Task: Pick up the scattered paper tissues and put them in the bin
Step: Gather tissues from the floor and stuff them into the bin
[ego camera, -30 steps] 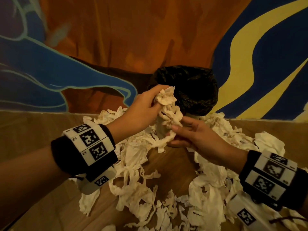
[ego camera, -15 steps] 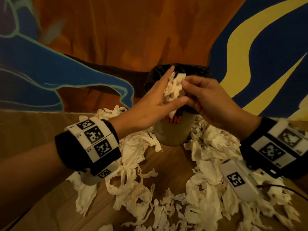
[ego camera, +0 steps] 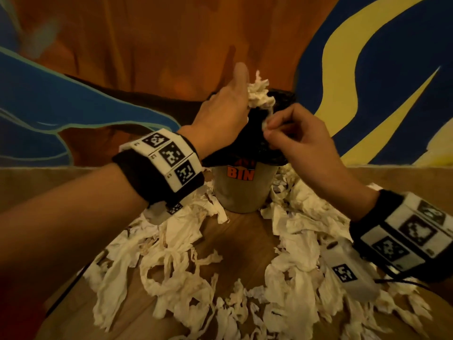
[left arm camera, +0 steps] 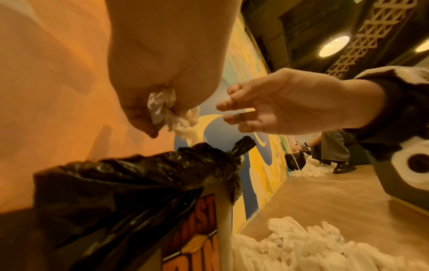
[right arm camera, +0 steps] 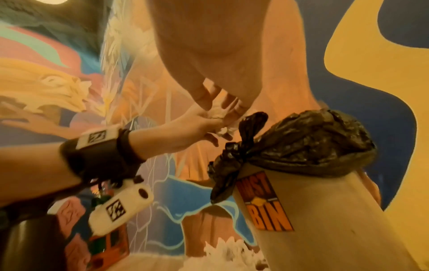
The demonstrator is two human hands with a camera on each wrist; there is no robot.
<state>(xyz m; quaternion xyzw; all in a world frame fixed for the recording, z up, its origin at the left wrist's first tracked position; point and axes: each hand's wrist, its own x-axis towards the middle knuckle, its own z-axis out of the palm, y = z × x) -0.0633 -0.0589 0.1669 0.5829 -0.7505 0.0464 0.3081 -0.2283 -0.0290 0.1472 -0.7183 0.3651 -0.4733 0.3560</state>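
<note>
painted in orange, blue and yellow swirls, a mural wall [ego camera: 152, 45] rises behind a wooden tabletop [ego camera: 242, 244]. above the bin's mouth the left hand [ego camera: 220, 114] is clenched round a wad of tissue [ego camera: 259, 94], thumb up, with crumpled paper sticking out past its fingers. just beside it the right hand [ego camera: 301, 138] pinches a small scrap of tissue [ego camera: 266, 123] between thumb and fingertips, though from the left wrist view its fingers look loosely spread. both wrists carry black bands with white blocks of square black-and-white markers [ego camera: 171, 155].

under the hands stands the bin [ego camera: 242, 192], a tan cylinder lined with a black plastic bag [ego camera: 255, 146] folded over its rim and knotted at one side. an orange-and-black label [right arm camera: 267, 201] on its wall ends in "bin"; the word above reads "ust", its first letter hidden.

scattered paper tissues [ego camera: 171, 271] lie heaped on the tabletop on both sides of the bin and in front of it, crowding its base.
</note>
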